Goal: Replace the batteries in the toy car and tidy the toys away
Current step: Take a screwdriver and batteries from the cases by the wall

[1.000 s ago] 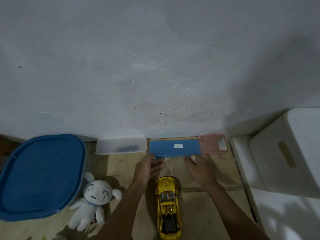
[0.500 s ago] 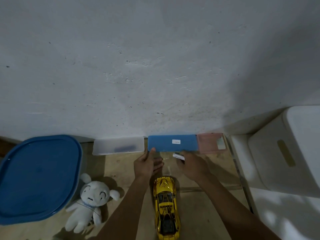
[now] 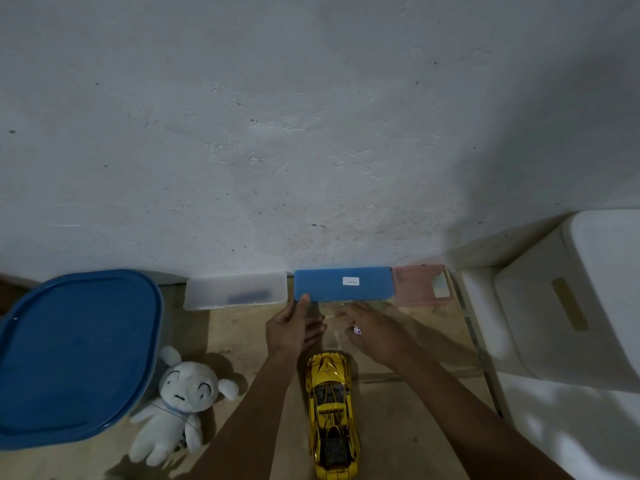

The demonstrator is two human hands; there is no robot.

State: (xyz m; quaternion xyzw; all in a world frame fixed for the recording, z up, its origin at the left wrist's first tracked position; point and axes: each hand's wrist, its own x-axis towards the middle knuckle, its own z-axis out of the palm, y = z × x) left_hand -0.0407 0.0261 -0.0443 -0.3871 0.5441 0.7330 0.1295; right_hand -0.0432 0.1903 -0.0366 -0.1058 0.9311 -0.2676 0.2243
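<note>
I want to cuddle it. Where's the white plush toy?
The white plush toy lies low on the left of the head view, right beside the blue-lidded tub and left of the yellow toy car.

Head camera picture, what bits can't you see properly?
All in the head view:
Label on the blue case: print too small to read.
Small white thing in the right hand: fingers hide most of it.
Frosted case: its cloudy lid blurs the dark shape inside.
Blue-lidded bin: lid hides the contents.
Toy car: underside faces down, unseen.
</note>
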